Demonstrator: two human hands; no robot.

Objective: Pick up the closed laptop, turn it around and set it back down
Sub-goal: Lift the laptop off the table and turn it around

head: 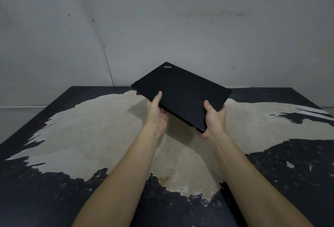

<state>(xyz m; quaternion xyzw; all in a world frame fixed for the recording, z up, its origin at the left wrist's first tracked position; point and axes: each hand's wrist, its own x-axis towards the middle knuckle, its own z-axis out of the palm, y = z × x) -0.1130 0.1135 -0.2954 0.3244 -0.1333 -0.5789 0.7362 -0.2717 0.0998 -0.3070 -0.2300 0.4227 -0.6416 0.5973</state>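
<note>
The laptop (pixel 182 91) is black, matte and closed, with a small pale "ThinkPad" mark near the corner that points away from the person. It is held in the air above the worktop (pixel 90 136), skewed so that one corner points toward the wall (pixel 162 18) and the near long edge slopes down to the person's right. The lid faces up and toward the camera, and the slab tilts, its far end higher than the near end. A dim shadow lies on the worktop beneath it.

The left hand (pixel 157 114) takes the near long edge toward its left end: the thumb lies flat on the lid, and the fingers curl under the base, mostly hidden. The right hand (pixel 214 118) clasps the near right corner, thumb on top of the lid and fingers wrapped below and around the edge. Each grip is closed narrow on the thin body of the laptop, thumb above and fingers beneath, with the slab pinched between them.

The laptop reaches out from both hands away from the person, so most of its lid lies beyond the thumbs, and both bare forearms stretch forward under it. The worktop is dark, with its coating worn off across a wide pale patch in the middle.
</note>
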